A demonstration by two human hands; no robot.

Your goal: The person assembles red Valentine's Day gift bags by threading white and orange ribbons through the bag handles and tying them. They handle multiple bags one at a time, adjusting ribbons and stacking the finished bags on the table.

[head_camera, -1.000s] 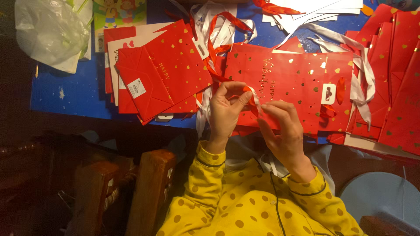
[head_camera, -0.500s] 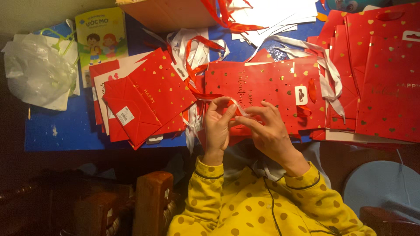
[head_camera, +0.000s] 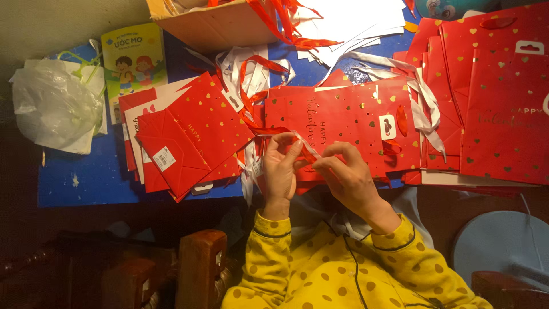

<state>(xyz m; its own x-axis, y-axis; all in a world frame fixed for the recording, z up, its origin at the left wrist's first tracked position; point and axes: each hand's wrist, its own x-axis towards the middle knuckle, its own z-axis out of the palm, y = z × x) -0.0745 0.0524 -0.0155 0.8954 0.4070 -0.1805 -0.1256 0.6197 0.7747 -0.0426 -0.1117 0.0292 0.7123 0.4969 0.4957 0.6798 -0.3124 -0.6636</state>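
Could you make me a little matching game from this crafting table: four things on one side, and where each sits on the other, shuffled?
Things:
1. clear plastic bag
2. cardboard box
3. white ribbon
4. children's book

Places:
A. pinched between the left hand and the right hand, over a flat red gift bag
B. far left of the blue table
C. top edge, red ribbons spilling out
D. standing between the plastic bag and the box

Pairs: 1-B, 2-C, 3-A, 4-D
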